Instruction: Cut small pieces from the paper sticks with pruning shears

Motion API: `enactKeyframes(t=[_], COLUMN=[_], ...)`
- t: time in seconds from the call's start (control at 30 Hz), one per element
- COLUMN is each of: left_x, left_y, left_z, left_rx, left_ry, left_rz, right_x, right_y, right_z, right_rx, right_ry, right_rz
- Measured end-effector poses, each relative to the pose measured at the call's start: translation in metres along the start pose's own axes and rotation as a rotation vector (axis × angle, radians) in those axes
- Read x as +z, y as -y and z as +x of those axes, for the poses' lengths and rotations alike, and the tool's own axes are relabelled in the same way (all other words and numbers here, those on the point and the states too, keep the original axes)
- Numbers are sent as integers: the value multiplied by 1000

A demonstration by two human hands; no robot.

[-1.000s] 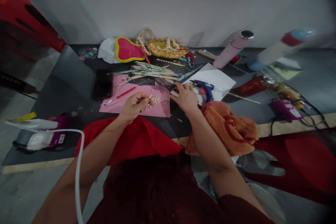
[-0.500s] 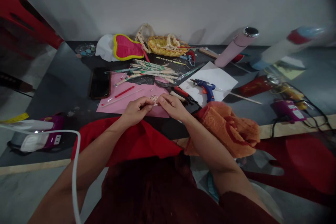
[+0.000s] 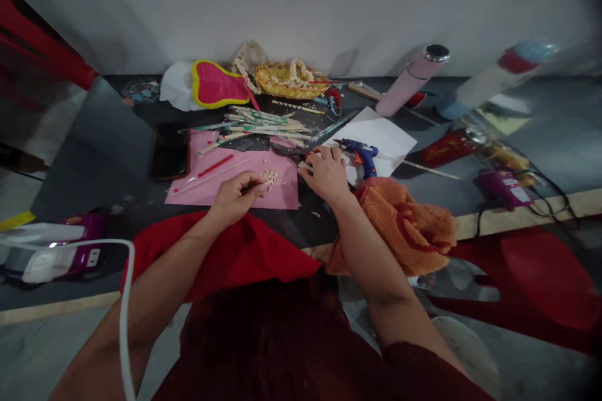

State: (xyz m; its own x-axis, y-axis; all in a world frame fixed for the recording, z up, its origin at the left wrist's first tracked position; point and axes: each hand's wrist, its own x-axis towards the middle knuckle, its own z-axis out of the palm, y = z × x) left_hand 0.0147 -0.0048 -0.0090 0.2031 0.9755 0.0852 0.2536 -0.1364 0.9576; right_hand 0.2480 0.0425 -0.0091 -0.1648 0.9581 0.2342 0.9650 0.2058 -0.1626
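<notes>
My left hand (image 3: 239,197) is closed in a pinch beside a small heap of pale bits (image 3: 269,175) on the pink sheet (image 3: 281,198). What lies between its fingertips is too small to make out. Further right, my right hand (image 3: 329,174) curls over the handles of a red-handled cutter, hiding most of them. The cutter's dark jaws (image 3: 285,150) point left on the sheet's edge. Just behind the hands lies a pile of wooden sticks with green-printed wrappers (image 3: 263,122). A red stick (image 3: 215,166) rests at the sheet's left.
A blue glue gun (image 3: 361,155) lies on white paper (image 3: 397,138). An orange cloth (image 3: 409,222) sits by my right forearm, a red cloth (image 3: 226,257) under my left. A phone (image 3: 170,151), a yellow basket (image 3: 286,91) and a pink flask (image 3: 411,81) stand around.
My right hand has left the pale bits and moved right onto the cutter's handles. My left hand stays pinched by the heap. The view has shifted slightly.
</notes>
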Motion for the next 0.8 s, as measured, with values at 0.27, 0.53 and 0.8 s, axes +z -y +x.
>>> enactKeyframes(t=[0.27, 0.53, 0.8], left_x=[-2, -3, -5], left_y=[0, 0, -8], left_z=[1, 2, 1], left_rx=[-9, -9, -52], left_ry=[-17, -30, -66], left_rz=[-66, -107, -160], right_x=[4, -1, -7], right_y=[-3, -12, -3], right_z=[6, 13, 11], right_rx=[-48, 159, 196], right_ry=[-59, -170, -214], right_rz=[87, 599, 1102])
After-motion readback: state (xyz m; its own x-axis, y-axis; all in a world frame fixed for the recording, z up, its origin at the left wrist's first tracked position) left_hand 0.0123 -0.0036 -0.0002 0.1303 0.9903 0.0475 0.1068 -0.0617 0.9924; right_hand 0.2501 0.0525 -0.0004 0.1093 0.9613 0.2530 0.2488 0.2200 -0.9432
